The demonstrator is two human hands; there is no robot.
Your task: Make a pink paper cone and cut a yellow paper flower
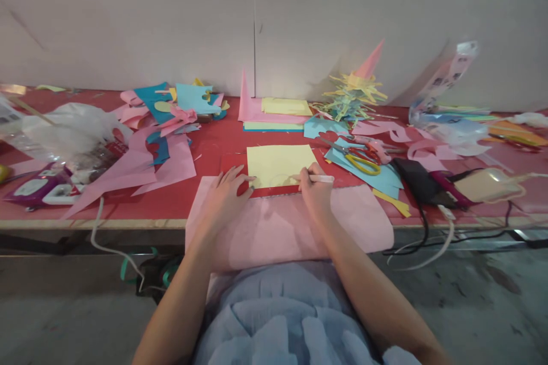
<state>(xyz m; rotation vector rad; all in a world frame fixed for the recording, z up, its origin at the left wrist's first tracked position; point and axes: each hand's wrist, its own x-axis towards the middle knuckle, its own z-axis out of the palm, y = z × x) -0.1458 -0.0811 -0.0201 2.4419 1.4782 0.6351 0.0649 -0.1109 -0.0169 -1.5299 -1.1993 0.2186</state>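
Observation:
A yellow paper sheet [280, 162] lies on a red mat [233, 162] near the table's front edge. My right hand [315, 188] is closed around a white pen [319, 178], whose tip rests on the sheet's lower right part, where a faint curved line shows. My left hand [225, 197] lies flat with fingers spread, pressing the mat and the sheet's lower left corner. A large pink sheet [291, 228] lies under both wrists and hangs over the table edge.
Scissors with yellow and red handles [362, 161] lie on blue paper to the right. Paper stacks [278, 111] and cut scraps [171, 108] sit behind. Plastic bags [64, 131] are on the left, a black device with cables [417, 182] on the right. A cardboard wall [257, 23] closes the back.

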